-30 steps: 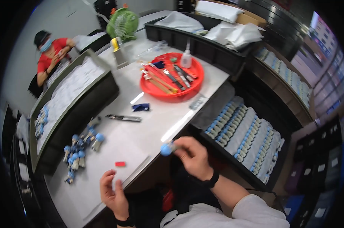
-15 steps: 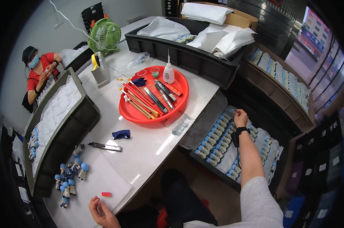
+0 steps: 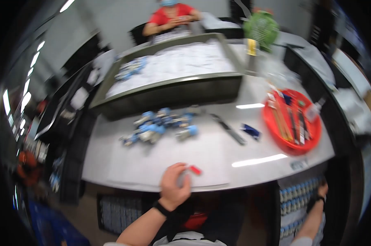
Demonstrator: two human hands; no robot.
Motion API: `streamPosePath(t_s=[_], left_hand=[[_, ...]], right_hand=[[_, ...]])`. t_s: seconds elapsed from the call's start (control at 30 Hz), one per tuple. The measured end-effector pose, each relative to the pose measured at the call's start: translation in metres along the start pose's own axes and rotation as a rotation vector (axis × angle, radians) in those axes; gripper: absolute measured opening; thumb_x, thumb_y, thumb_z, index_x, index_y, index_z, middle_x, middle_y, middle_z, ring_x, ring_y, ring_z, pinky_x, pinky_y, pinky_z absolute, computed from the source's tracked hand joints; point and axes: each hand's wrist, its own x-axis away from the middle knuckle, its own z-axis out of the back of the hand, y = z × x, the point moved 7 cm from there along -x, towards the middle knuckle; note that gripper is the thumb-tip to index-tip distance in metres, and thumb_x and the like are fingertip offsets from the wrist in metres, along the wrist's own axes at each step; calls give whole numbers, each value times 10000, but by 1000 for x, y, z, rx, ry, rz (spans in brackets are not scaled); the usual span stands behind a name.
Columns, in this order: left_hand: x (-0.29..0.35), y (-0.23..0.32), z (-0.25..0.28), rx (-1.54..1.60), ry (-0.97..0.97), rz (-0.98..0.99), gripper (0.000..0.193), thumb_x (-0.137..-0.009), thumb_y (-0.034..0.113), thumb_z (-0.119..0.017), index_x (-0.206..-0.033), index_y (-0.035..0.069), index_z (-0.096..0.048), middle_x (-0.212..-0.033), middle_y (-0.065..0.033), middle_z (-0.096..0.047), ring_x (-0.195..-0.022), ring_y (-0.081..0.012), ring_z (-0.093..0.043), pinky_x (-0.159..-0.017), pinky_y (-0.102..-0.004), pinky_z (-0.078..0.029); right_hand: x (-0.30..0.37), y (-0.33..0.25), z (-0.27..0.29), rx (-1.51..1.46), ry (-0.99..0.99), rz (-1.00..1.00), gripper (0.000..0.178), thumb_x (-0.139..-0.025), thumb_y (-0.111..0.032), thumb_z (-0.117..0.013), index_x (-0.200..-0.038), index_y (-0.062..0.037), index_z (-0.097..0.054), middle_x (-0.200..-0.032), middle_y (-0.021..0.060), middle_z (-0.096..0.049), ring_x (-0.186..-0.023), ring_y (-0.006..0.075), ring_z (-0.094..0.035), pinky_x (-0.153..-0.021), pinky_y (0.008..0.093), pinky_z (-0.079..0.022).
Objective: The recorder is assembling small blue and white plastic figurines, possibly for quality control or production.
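Observation:
My left hand [image 3: 175,184] rests at the table's front edge, on a white sheet [image 3: 132,166], its fingers bent and apart from the thumb with nothing visible between them. Just beside its fingertips lies a small red block [image 3: 195,169]. My right hand [image 3: 323,190] is low at the right, by the far end of a box where rows of blue-haired figurines [image 3: 294,201] lie on white padding. Blur and distance hide its fingers. A loose heap of similar figurines [image 3: 152,127] sits on the sheet beyond my left hand.
A large dark green tray [image 3: 173,88] with white padding stands behind the heap. Rightward lie a box cutter [image 3: 228,129], a dark blue cloth [image 3: 251,131] and a red basin [image 3: 275,137] of brushes and knives. A co-worker in red [image 3: 173,16] sits opposite; a green fan [image 3: 261,30] stands behind.
My view has swung left, so the table and heap are now central and the figurine box is at the lower right. My left hand stays by the red block; my right stays at the box.

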Motion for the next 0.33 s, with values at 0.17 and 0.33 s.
streamPosePath(t_s=[0.17, 0.33], left_hand=[[4, -1, 19, 83, 39, 4, 215, -740, 46, -620, -949, 16, -577, -965, -128, -608, -896, -256, -595, -789, -333, -470], [-10, -10, 40, 350, -259, 196, 255, -799, 120, -614, -1037, 34, -587, -977, -113, -616, -905, -206, -590, -825, -298, -449]], right_hand=[[-2, -47, -7, 270, -47, 52, 506, -837, -200, -567, -1250, 45, -407, -1201, 262, -499, -1129, 385, -465, -940, 394, -374], [-6, -96, -12, -502, 1, 94, 534, -846, -193, -607, -1301, -41, -372, -1276, 197, -470, -1149, 340, -476, -972, 423, -338]])
